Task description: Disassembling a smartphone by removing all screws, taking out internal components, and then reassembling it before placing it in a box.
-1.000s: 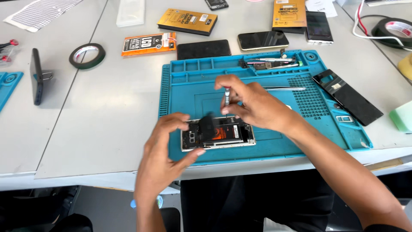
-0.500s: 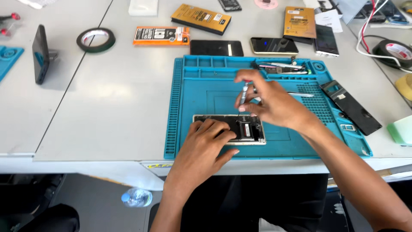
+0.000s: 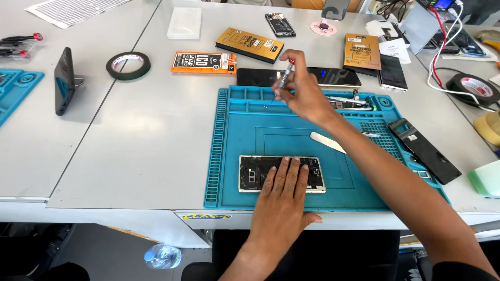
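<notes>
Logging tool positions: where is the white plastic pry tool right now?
In the head view, the white pry tool lies on the blue mat, right of centre, just above the opened phone.

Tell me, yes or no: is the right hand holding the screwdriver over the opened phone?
No: the right hand holds the screwdriver up over the blue mat's top trays, while the left hand rests flat on the opened phone.
</notes>
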